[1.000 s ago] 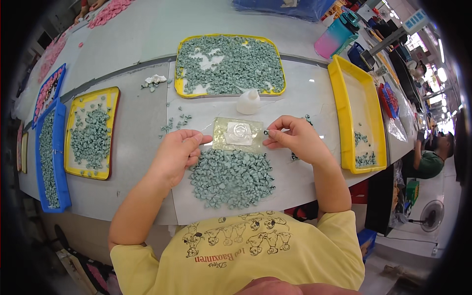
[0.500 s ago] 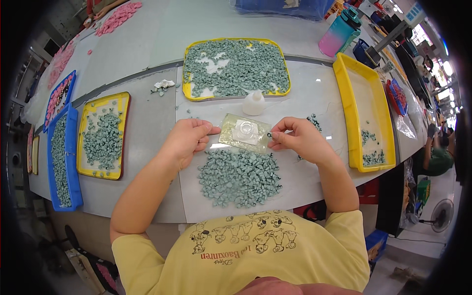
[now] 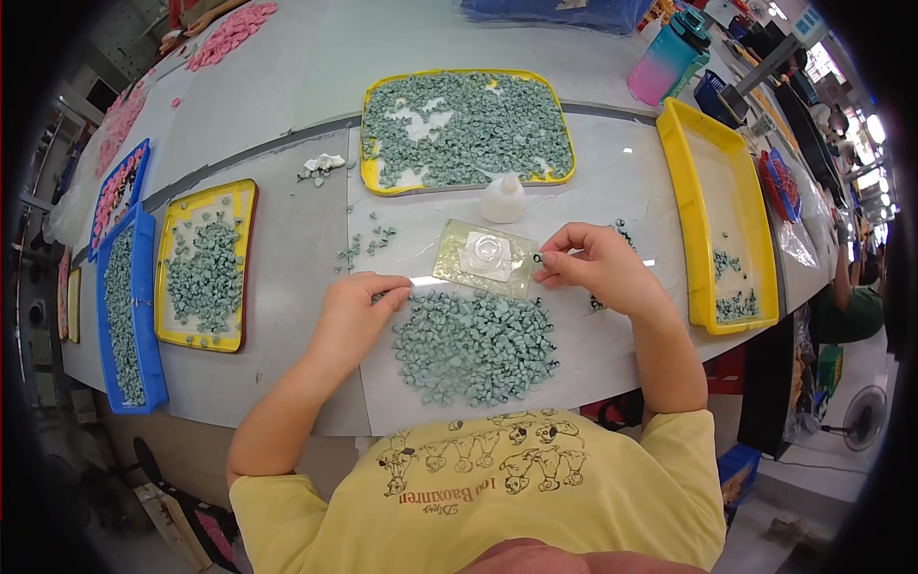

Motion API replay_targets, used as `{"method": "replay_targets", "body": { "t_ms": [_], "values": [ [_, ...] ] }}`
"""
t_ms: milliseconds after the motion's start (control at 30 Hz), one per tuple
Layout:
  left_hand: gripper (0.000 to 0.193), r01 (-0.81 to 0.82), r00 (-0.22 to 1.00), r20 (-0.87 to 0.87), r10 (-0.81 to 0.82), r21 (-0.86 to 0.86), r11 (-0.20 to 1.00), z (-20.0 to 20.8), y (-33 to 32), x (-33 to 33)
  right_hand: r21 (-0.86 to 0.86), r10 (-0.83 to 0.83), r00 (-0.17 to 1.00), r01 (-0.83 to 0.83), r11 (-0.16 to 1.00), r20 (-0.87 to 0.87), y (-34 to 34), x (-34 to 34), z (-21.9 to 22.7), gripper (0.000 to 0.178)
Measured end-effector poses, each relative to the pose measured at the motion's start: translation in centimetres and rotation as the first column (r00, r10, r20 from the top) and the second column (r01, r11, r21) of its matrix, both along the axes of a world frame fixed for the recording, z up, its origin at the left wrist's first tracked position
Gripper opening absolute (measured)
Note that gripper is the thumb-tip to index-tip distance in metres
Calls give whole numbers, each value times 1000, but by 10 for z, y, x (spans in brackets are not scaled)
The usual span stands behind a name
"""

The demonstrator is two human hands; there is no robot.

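Observation:
A heap of small grey-green pieces (image 3: 473,349) lies on the table in front of me. Just beyond it is a clear, yellowish flat pad (image 3: 449,258) with a small round clear dish (image 3: 491,251) on a white square. My right hand (image 3: 601,268), at the pad's right edge, pinches a small dark green piece (image 3: 538,258). My left hand (image 3: 361,311) is at the heap's upper left side with thumb and fingertips together; anything between them is too small to make out. A white squeeze bottle (image 3: 503,201) stands behind the pad.
Beyond the bottle lies a yellow tray (image 3: 371,177) of green pieces. Another yellow tray (image 3: 251,215) and a blue bin (image 3: 153,373) are left. A deep yellow bin (image 3: 681,230) stands right, near a water bottle (image 3: 660,62). Loose green pieces (image 3: 368,239) lie left of the pad.
My left hand has moved down and toward me, from beside the pad to the heap's edge, uncovering loose pieces behind it. My right hand still pinches its piece by the pad.

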State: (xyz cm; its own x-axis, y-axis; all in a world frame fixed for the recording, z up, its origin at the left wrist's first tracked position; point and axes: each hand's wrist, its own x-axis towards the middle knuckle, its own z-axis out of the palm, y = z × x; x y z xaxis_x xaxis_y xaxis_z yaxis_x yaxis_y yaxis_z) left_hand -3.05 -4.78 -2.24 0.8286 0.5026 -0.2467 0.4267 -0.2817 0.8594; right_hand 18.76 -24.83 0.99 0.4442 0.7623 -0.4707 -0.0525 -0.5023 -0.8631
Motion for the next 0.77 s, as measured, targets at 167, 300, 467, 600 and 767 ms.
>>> {"method": "replay_targets", "body": {
  "t_ms": [167,300,467,600,767],
  "values": [
    [15,95,983,98,-157,460,883,-16,1,-8,29,-28,1000,27,999,8,12,-2,-7,14],
    [17,84,973,131,-191,568,819,-25,1,-9,47,-32,999,33,998,-10,21,-4,-14,14],
    [14,27,952,218,-213,636,771,-34,6,-12,110,-38,999,41,993,-31,25,-7,-18,14],
    [9,-3,977,182,-110,528,849,-26,24,-9,158,-63,996,73,985,-66,28,-11,-15,15],
    [21,-87,981,25,192,-828,554,-30,40,-6,179,-63,982,95,979,-178,27,-10,-23,21]
  ]
}}
